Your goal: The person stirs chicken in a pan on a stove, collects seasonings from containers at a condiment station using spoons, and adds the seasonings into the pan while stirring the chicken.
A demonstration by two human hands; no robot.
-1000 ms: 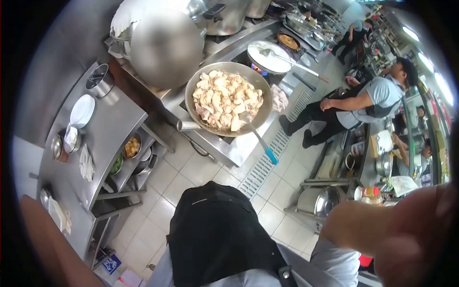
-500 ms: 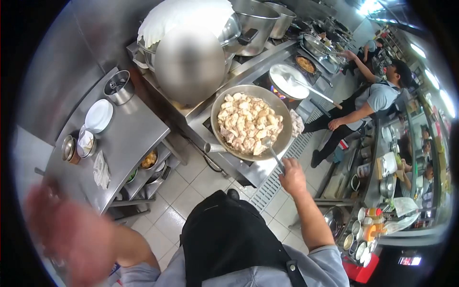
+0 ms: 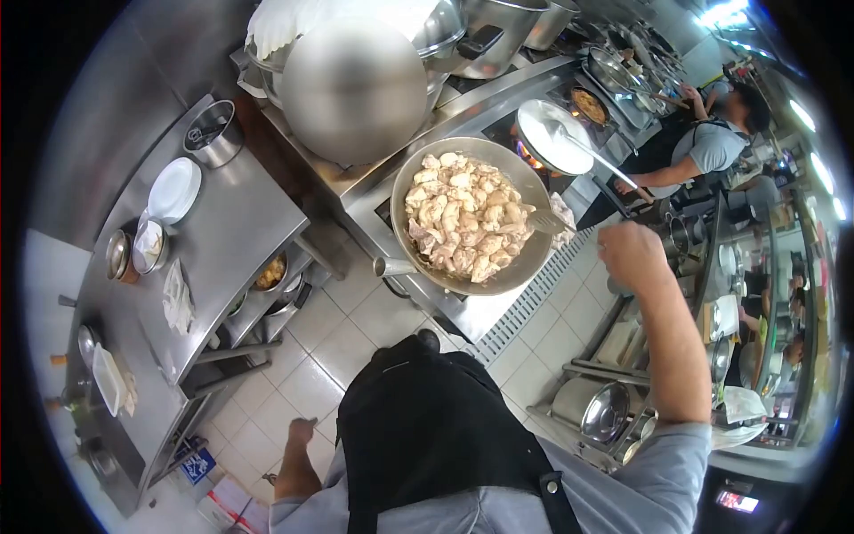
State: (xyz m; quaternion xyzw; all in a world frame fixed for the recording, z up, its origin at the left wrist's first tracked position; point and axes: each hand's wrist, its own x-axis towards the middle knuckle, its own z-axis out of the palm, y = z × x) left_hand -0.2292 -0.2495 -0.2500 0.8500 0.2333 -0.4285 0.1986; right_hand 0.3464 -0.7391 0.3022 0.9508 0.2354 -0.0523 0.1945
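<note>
The left hand (image 3: 301,433) hangs low over the tiled floor (image 3: 320,347), its fingers too small for me to tell their state. The right hand (image 3: 632,254) is closed around the spatula (image 3: 542,222), hiding the handle's end. The slotted head lies inside the pan (image 3: 516,169) on the stove (image 3: 480,313), where meat pieces (image 3: 467,214) cover most of the bottom. Beyond, 1 round shape (image 3: 353,89) is blurred past recognition.

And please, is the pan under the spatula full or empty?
Fairly full: pale meat pieces cover most of the pan.
</note>
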